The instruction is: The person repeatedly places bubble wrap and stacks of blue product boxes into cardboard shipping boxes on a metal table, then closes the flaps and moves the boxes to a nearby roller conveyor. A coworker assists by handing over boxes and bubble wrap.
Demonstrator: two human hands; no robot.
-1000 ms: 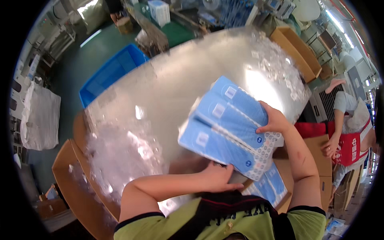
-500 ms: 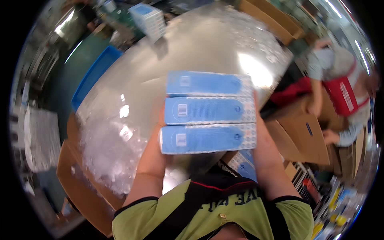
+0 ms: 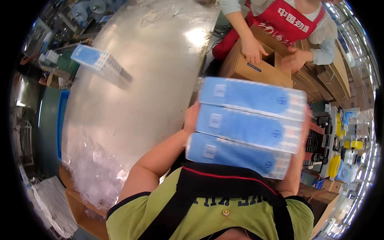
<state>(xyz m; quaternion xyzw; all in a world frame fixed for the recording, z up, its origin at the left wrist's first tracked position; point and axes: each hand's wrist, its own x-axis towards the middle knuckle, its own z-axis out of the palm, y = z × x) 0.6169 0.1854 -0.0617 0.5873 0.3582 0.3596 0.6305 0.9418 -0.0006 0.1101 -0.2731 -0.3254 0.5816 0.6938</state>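
Three long blue boxes [image 3: 248, 124] are carried side by side as one stack, held up in front of the chest, just right of the picture's middle. The left hand [image 3: 191, 118] presses flat against the stack's left end, at about nine o'clock from the boxes, its thumb showing at the edge. The right hand [image 3: 306, 120] is mostly hidden behind the right end, at three o'clock; only a strip of it shows, clamping that end, so the boxes are squeezed between the two palms. Behind the stack, toward ten o'clock, lies a shiny metal table [image 3: 132, 80], with another blue box [image 3: 98, 62] lying on its far left part and a heap of clear plastic bags [image 3: 96, 168] at its near end, around eight o'clock. At one o'clock a second person in a red apron [image 3: 296, 20] has both hands at an open cardboard carton [image 3: 256, 66].
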